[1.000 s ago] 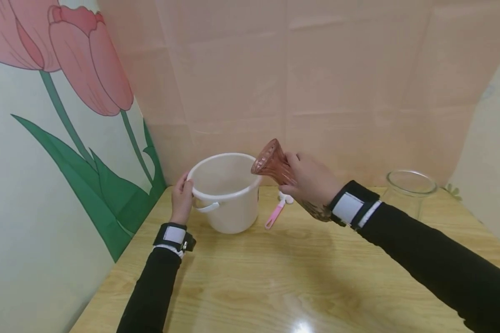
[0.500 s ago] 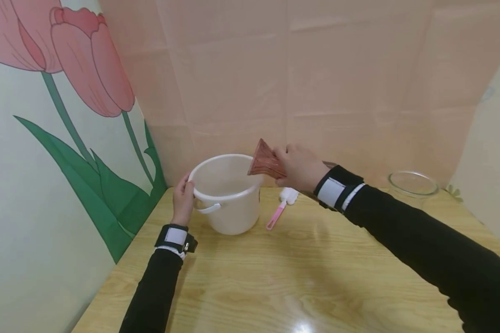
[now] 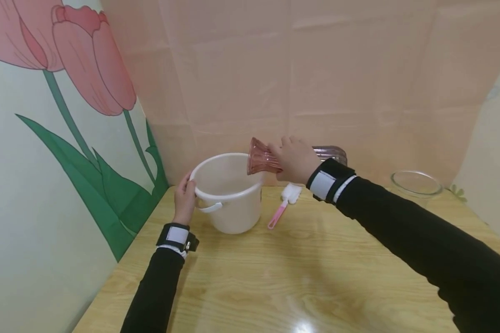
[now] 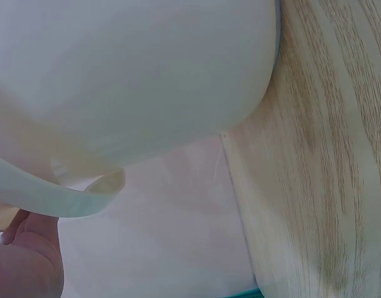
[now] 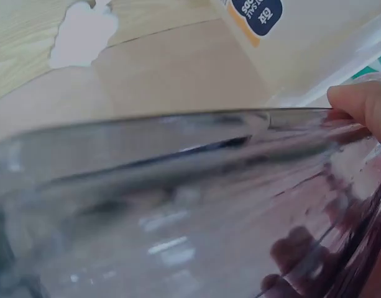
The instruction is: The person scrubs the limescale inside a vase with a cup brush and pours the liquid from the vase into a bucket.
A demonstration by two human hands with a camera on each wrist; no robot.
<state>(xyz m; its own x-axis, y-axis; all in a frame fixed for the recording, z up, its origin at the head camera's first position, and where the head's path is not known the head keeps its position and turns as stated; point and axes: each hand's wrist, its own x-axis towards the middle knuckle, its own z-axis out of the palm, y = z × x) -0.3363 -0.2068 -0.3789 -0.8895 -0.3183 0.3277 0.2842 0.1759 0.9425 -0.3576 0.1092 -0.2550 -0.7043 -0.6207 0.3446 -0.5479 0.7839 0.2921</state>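
Note:
A cream plastic bucket (image 3: pixel 238 215) with a white handle stands upright on the wooden table. My left hand (image 3: pixel 184 199) holds its rim at the left side, thumb outside. Across to the right, my right hand (image 3: pixel 296 159) grips a ribbed glass vase (image 3: pixel 260 158) by its narrow neck. The vase lies nearly level in the air, its flared pinkish mouth at the bucket's right rim and its base pointing right. In the right wrist view its clear, purple-tinted body (image 5: pixel 153 192) fills the foreground, with the thumb (image 5: pixel 358 105) on the neck.
A small pink-handled tool (image 3: pixel 278 215) with a white scalloped head lies right of the bucket. Farther right stands a clear glass vessel (image 3: pixel 416 193), partly behind the right forearm. A pink sheet (image 3: pixel 358 83) hangs behind the table; a tulip-printed wall (image 3: pixel 96 185) borders the left.
The right hand has turned the vase from mouth-up slant to about level, its base rising and its mouth shifting slightly left. The left hand and bucket have stayed put.

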